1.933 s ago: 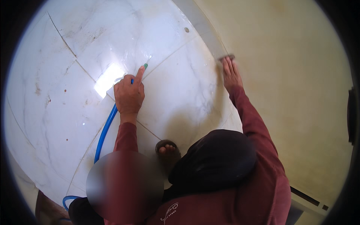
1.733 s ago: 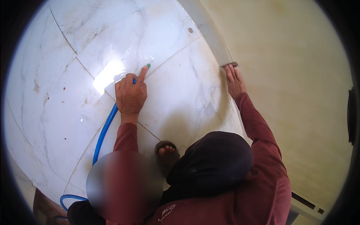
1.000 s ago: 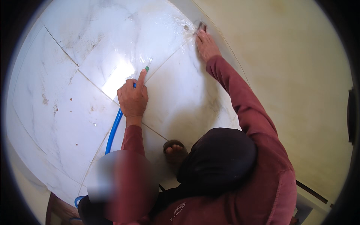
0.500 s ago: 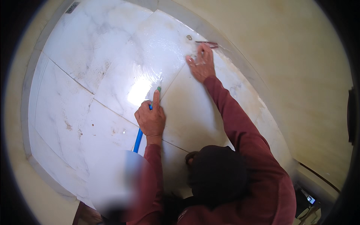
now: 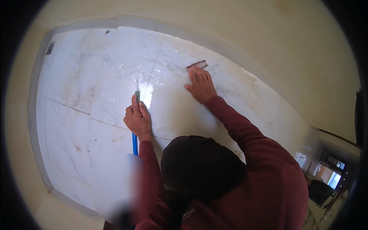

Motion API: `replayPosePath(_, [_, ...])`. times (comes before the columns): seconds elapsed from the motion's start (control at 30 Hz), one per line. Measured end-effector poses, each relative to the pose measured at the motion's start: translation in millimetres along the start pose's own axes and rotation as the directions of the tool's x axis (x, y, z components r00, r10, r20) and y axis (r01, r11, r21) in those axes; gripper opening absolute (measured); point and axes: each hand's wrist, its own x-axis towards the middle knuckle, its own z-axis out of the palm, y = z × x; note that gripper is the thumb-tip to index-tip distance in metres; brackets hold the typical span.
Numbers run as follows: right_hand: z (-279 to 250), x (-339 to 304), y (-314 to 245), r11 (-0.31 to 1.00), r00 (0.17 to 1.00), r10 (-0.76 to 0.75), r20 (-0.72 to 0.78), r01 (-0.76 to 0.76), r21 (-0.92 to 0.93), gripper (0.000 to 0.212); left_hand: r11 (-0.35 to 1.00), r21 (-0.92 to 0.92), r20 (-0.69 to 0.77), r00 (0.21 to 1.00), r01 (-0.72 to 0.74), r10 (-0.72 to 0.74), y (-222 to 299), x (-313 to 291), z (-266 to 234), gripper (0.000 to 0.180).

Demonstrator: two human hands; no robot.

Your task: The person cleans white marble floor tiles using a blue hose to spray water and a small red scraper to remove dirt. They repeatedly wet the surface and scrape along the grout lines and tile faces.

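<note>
My left hand (image 5: 138,118) is closed around a blue hose (image 5: 135,145), a finger stretched along its green tip (image 5: 137,95). Clear water comes out of that end over the white marble-look surface (image 5: 115,111). Farther off to the right, my right hand (image 5: 202,85) presses its fingers on a small flat pale piece with dark red edges (image 5: 197,64). This piece lies tilted against the wet surface; its exact kind I cannot make out, and my fingers hide part of it.
A grey raised border (image 5: 153,27) runs round the surface, with a cream wall (image 5: 268,50) beyond. Near the far border lies a small oval thing (image 5: 107,32). A dark rounded shape (image 5: 195,165) covers the near middle. A blurred pale shape (image 5: 115,184) blocks the lower left.
The view has shifted. My right hand has come nearer from the border with the dark-red-edged piece, which now shows more of its flat side. My left hand still holds the hose; wet streaks spread wider.
</note>
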Motion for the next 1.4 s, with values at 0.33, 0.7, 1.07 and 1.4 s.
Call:
replayPosePath(0.33, [-32, -282, 207, 0.721, 0.737, 0.628, -0.249, -0.672, -0.171, 0.077, 0.948, -0.316, 0.255, 0.96, -0.033, 0.118, -40, -1, -26, 0.038])
replayPosePath(0.7, [-10, -28, 102, 0.885, 0.912, 0.397, 0.1, -0.41, 0.222, 0.071, 0.798, -0.577, 0.585, 0.771, 0.176, 0.253, 157, -36, 5, 0.038])
replayPosePath(1.07, [-33, -184, 231, 0.683, 0.647, 0.681, -0.342, -0.73, -0.022, 0.04, 0.952, -0.303, 0.73, 0.629, -0.052, 0.267, 173, 18, -3, 0.041])
replayPosePath(1.4, [-2, -169, 289, -0.352, 0.087, 0.936, 0.341, 0.269, 0.896, 0.017, 0.804, -0.544, 0.51, 0.666, -0.24, 0.544, 278, -1, 65, 0.043])
